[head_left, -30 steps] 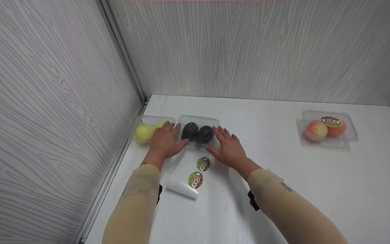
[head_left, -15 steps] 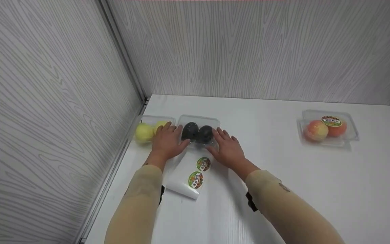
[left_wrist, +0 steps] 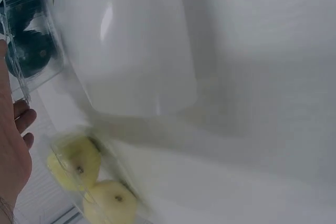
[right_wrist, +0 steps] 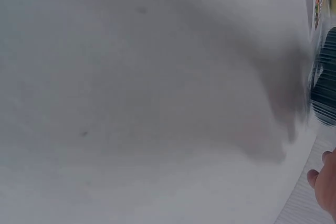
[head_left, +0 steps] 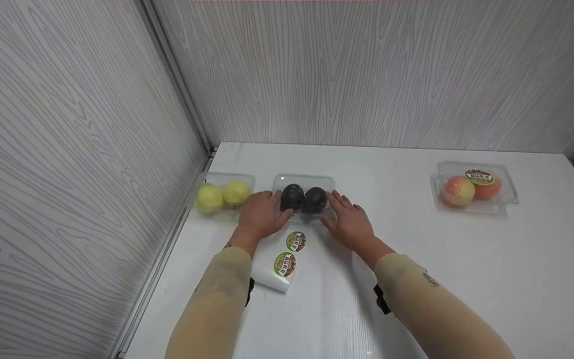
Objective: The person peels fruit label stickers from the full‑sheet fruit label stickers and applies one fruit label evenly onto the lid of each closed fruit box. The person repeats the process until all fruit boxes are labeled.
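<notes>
A clear plastic box (head_left: 304, 176) holds two dark, egg-shaped fruits (head_left: 292, 196) that look like avocados. My left hand (head_left: 260, 215) lies along its left side, fingers extended toward the back. On the opposite side is my right hand (head_left: 351, 223), its fingers straight too and the fingertips at the box wall. The left wrist view has the box's clear wall (left_wrist: 47, 40) close to the left fingers. Just in front of the box, a white sticker sheet (head_left: 270, 280) bears two round fruit labels (head_left: 285, 264), partly covered by the left hand and forearm.
To the left, a clear box (head_left: 229, 175) with two yellow pears (head_left: 210, 198) stands near the side panel. Far right is another clear box (head_left: 508, 192) with a peach (head_left: 459, 191) and an orange fruit, a round label on its lid. Wood-grain panels (head_left: 366, 75) border the table's back and left.
Both hands and the box with the dark fruits have shifted right, away from the pear box. The second pear, earlier partly behind my left hand, shows more fully. The head view has shifted slightly.
</notes>
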Demonstrator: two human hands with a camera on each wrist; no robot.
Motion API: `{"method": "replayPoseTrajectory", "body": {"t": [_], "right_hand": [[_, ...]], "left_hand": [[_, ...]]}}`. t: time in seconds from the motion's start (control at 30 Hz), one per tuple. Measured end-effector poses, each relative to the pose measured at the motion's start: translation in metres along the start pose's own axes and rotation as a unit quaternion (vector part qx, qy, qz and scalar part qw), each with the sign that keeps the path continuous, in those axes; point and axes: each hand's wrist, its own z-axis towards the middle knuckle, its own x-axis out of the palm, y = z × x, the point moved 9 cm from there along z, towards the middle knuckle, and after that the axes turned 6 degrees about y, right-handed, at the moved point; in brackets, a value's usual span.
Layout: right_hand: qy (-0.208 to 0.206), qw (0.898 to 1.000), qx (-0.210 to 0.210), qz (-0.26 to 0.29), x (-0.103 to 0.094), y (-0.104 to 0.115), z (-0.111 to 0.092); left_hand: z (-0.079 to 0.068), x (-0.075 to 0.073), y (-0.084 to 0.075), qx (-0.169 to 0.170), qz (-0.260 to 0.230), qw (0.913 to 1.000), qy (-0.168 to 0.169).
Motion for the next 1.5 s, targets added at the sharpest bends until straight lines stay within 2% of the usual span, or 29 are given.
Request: {"method": "replayPoseTrajectory", "body": {"t": [0.2, 0.5, 0.73, 0.97, 1.23, 1.5], "right_hand": [[-0.001, 1.000, 0.000, 0.006, -0.003, -0.019, -0.003], [-0.011, 1.000, 0.005, 0.012, -0.010, -0.033, -0.008], [-0.034, 0.999, 0.001, 0.015, -0.016, -0.049, -0.013], [-0.036, 0.999, 0.015, 0.036, -0.021, -0.071, -0.023], [-0.057, 0.997, 0.012, 0.053, -0.026, -0.084, -0.029], [-0.069, 0.996, 0.006, 0.055, -0.033, -0.095, -0.038]], "left_hand": [[0.008, 0.005, -0.015, 0.001, -0.012, 0.9999, 0.000], [0.016, 0.007, -0.033, -0.003, -0.011, 0.9999, 0.003], [0.022, 0.007, -0.051, 0.005, -0.017, 0.9995, -0.027], [0.029, 0.015, -0.070, 0.004, -0.024, 0.9994, -0.023], [0.031, 0.018, -0.085, -0.005, -0.020, 0.9995, -0.022], [0.034, 0.015, -0.101, 0.011, -0.026, 0.9981, -0.055]]}}
